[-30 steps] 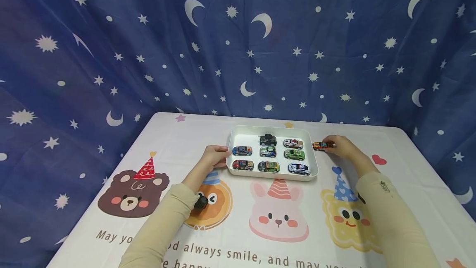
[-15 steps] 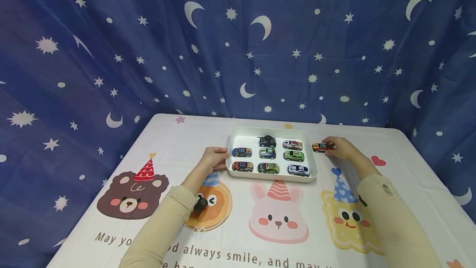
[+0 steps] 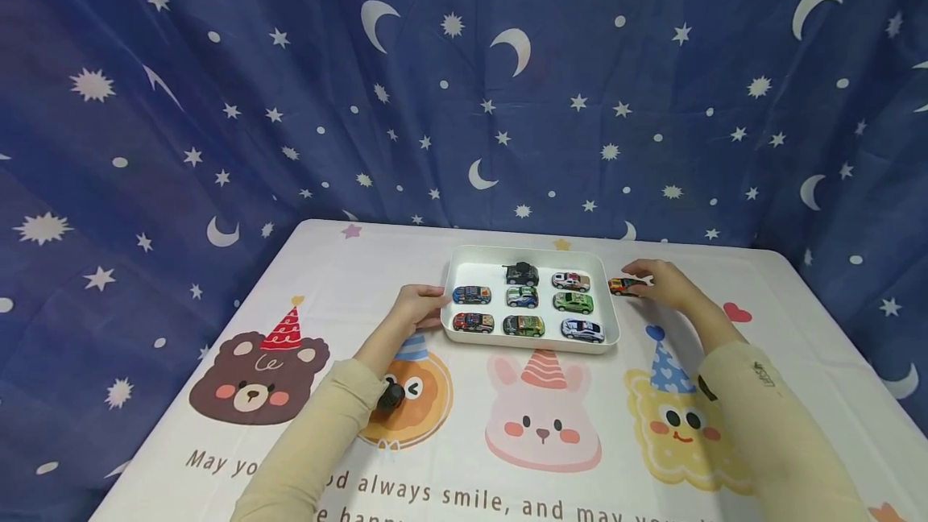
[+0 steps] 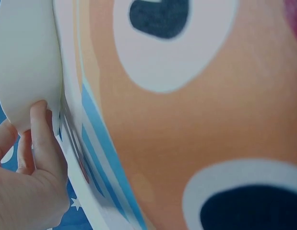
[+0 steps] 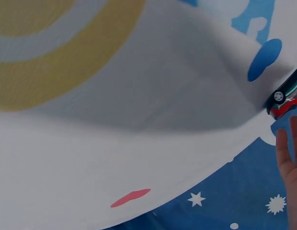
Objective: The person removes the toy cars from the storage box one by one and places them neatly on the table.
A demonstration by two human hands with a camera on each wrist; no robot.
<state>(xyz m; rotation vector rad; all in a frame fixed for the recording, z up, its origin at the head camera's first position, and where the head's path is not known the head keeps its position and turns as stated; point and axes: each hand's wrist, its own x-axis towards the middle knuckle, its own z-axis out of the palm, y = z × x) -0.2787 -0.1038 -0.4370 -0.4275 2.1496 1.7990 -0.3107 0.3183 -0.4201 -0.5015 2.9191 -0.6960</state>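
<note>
Tablecloth: white printed cloth (image 3: 467,441) under the tray; dark lettering (image 3: 389,488) well nearer than the tray; pink rabbit print (image 3: 544,425) just on its near side.
Sleeves: two cream sleeves, one to either side of the tray's near edge.
Tray: shallow white rectangular tray (image 3: 532,342), eight toy vehicles within.
Tray, near row: red-and-dark toy car (image 3: 473,322); green patterned toy car (image 3: 524,326); white toy car (image 3: 582,330).
Tray, middle row: blue patterned toy car (image 3: 472,295); green-white-blue toy car (image 3: 522,297); bright green toy car (image 3: 573,302).
Left hand: left hand (image 3: 419,306) at the tray's left end; thumb and fingers pinch its wall.
Tray, far row: black turreted toy vehicle (image 3: 521,274); white-and-red toy car (image 3: 570,281).
Loose car: orange-and-red toy car (image 3: 622,287) on the cloth, just beside the tray's right end.
Right hand: right hand (image 3: 667,284) right of the tray, at that car's outer end; fingers extended and parted, grasping nothing.
Curtain: dark blue fabric curtain (image 3: 536,151) beyond the tray, white moons and stars.
</note>
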